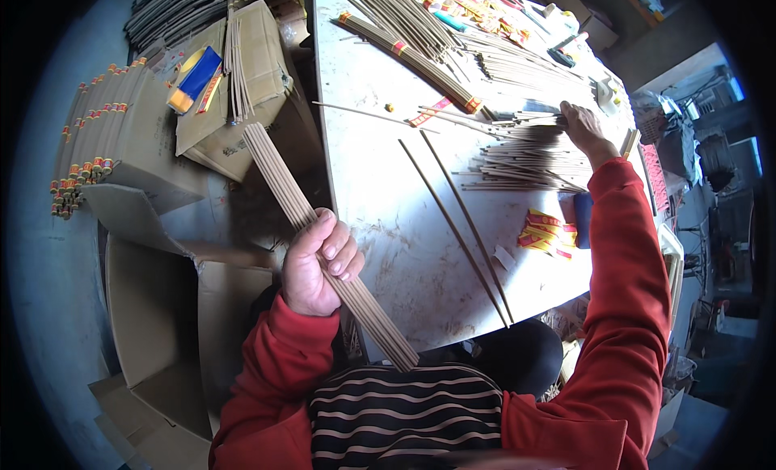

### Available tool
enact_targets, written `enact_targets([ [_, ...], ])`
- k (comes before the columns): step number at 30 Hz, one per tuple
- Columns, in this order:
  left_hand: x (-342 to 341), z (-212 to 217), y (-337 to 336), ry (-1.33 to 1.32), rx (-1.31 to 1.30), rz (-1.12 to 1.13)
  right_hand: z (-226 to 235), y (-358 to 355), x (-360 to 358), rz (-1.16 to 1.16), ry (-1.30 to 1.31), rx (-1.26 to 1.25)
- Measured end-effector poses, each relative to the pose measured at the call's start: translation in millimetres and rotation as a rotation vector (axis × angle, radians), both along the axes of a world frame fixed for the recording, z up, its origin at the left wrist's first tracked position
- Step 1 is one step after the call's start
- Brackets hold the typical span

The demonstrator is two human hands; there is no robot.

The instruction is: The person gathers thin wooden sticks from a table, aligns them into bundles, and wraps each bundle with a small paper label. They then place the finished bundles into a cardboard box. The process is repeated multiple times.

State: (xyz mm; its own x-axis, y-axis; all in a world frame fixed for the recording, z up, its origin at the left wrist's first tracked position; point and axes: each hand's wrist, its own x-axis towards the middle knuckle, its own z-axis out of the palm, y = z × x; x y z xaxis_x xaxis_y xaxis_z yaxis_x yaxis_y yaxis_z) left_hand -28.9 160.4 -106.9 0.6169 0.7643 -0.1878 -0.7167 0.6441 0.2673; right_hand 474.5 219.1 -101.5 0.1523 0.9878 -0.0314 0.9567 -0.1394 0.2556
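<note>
My left hand [319, 264] is closed around a thick bundle of long tan sticks [279, 175], held at the left edge of the white table [380, 219]; the bundle runs from upper left down toward my lap. My right hand [584, 126] reaches far across the table and rests on a loose heap of the same sticks [525, 159]. Whether its fingers pinch any sticks is not visible. Two single sticks [461, 227] lie crossed on the table between my hands.
Tied stick bundles [412, 54] with red-yellow bands lie at the table's far end. Small red and yellow paper labels [546, 231] sit near my right forearm. Cardboard boxes [242, 90] and banded bundles [89, 139] stand to the left; an open carton [153, 308] is beside my left knee.
</note>
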Motion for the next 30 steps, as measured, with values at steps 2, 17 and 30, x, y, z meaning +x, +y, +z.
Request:
enact_targets([
  [2,-0.6,-0.2,-0.4,0.001,0.008,-0.003,-4.9,-6.8,6.2,0.132,0.018,0.165],
  [17,-1.9,8.6,-11.6,0.035,0.017,0.034,106.4,-61.5,-71.9,0.362,-0.074,0.3],
  [30,1.1,8.8,-20.6,0.059,-0.028,0.039,0.5,-118.8,-257.6,-0.089,0.714,0.032],
])
